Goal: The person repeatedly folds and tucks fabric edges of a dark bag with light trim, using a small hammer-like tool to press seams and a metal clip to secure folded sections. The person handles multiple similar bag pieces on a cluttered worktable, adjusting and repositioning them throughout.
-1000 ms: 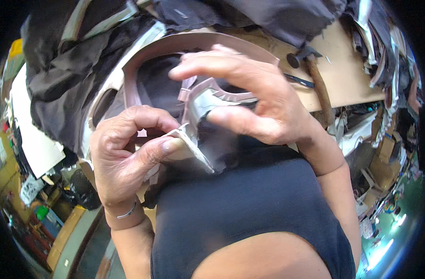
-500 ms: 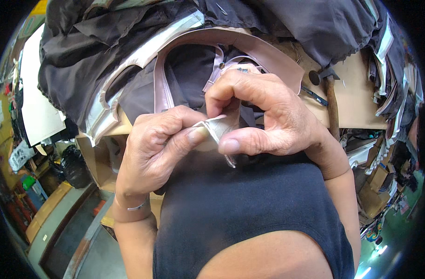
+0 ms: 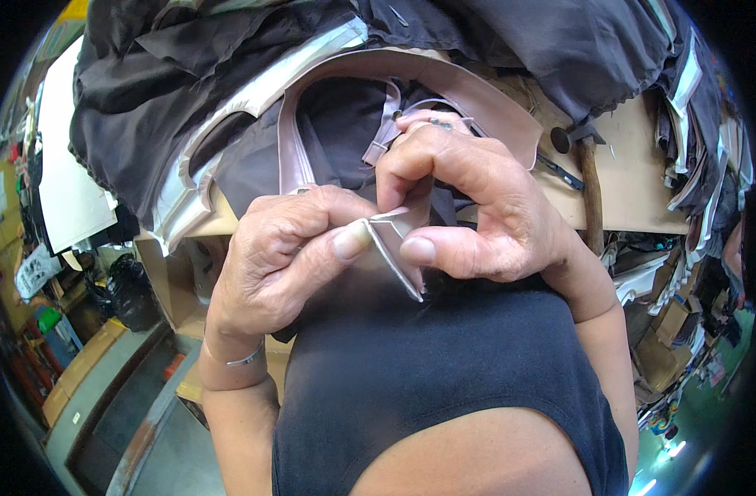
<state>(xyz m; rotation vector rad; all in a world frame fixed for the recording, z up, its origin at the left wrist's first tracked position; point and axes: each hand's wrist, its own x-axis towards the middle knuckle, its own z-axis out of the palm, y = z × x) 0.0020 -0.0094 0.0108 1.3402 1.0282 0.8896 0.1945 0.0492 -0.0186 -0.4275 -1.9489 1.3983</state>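
Observation:
In front of my black top, both hands work at the folded end of a pale pink leather piece (image 3: 399, 252). Its edges stand up in a narrow V, with a white-looking edge along the fold. My left hand (image 3: 279, 256) pinches the left side between thumb and forefinger. On the other side, the thumb and bent forefinger of my right hand (image 3: 477, 207) grip the leather, and its other fingers are curled behind. A wide curved pink leather band (image 3: 423, 70) with narrow straps (image 3: 380, 136) lies just beyond; whether it joins the held piece is hidden.
Dark cloth (image 3: 171, 99) with white-edged panels (image 3: 175, 202) covers the far side of the table (image 3: 643, 182). At the right lie a hammer (image 3: 591, 182) and a thin black tool (image 3: 560, 172). A black plastic bag (image 3: 134, 293) sits low at the left, beside white sheet material (image 3: 68, 157).
The pale pink leather has opened out, and more of its flat face and lower edge shows. My right thumb and hand have shifted slightly right; the left hand has barely moved.

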